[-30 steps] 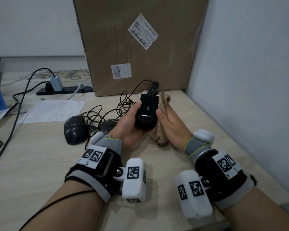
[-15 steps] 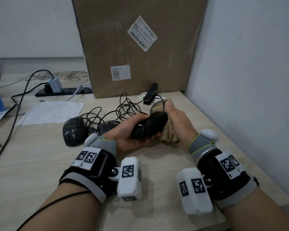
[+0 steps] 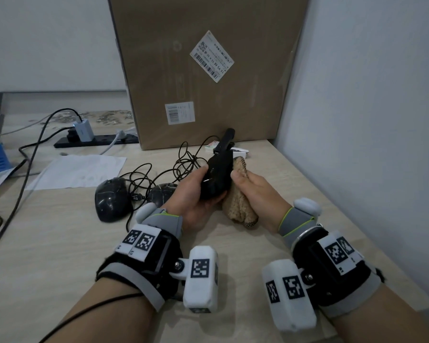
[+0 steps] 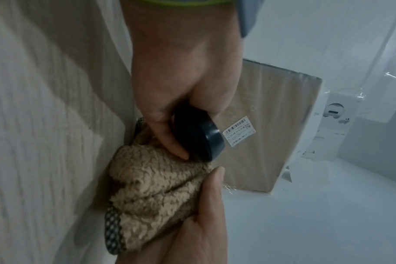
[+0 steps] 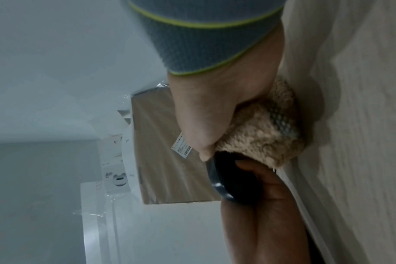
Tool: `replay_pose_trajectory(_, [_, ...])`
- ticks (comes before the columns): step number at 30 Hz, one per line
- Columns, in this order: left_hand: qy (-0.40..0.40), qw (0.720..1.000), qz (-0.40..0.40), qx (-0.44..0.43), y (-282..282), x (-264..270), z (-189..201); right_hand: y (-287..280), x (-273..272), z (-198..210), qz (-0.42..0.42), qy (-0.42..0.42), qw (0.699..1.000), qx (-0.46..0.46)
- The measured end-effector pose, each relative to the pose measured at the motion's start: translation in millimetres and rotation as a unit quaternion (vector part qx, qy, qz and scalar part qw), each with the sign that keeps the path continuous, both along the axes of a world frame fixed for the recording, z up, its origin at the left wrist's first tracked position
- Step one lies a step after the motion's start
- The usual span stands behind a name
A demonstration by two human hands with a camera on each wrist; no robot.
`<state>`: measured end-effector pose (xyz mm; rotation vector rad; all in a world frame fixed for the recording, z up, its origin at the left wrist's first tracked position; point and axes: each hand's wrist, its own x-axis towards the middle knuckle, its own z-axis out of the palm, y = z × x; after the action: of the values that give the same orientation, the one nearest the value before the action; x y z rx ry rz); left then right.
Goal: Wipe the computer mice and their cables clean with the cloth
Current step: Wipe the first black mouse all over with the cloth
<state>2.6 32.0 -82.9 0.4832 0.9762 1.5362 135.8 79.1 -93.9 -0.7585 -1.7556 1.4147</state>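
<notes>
My left hand (image 3: 203, 185) grips a black computer mouse (image 3: 217, 175) a little above the desk, its nose pointing away from me. My right hand (image 3: 249, 183) holds a bunched tan fluffy cloth (image 3: 238, 207) against the mouse's right side, thumb on top. The left wrist view shows the mouse (image 4: 198, 133) in my fingers above the cloth (image 4: 151, 192). In the right wrist view the cloth (image 5: 260, 135) sits in my right palm against the mouse (image 5: 228, 180). Two more dark mice (image 3: 112, 199) (image 3: 162, 191) lie to the left with tangled black cables (image 3: 159, 169).
A tall cardboard box (image 3: 208, 70) stands at the back, with a black clip-like object (image 3: 224, 142) at its foot. A wall (image 3: 369, 120) bounds the desk on the right. A paper sheet (image 3: 79, 172), a power strip (image 3: 94, 141) and trailing wires lie at the left.
Half a second ago the mouse lay crosswise in my left hand with the cloth behind it. It has turned back to point away from me, and the cloth is now along its right side.
</notes>
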Motion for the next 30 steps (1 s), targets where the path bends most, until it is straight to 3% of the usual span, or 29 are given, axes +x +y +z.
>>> replay_pose_trajectory(5, [0.120,0.993,0.011,0.017,-1,1,1,-5,-2,1,0.042,0.002,0.999,-0.012])
replay_pose_trajectory(12, [0.130,0.986,-0.087,0.057,-6,5,3,-5,-2,1,0.067,0.002,0.997,0.045])
replay_pose_trajectory(15, [0.118,0.990,-0.063,0.046,-6,6,3,1,0,-1,0.036,-0.026,0.994,0.099])
replay_pose_trajectory(21, [0.039,0.995,-0.074,0.047,-6,4,6,6,7,6,-0.112,0.002,0.989,0.096])
replay_pose_trajectory(24, [0.028,0.993,-0.115,0.026,-10,3,7,5,7,11,-0.123,0.045,0.985,0.108])
replay_pose_trajectory(30, [0.066,0.969,-0.238,-0.008,-22,-1,11,3,14,15,-0.139,-0.016,0.980,0.139])
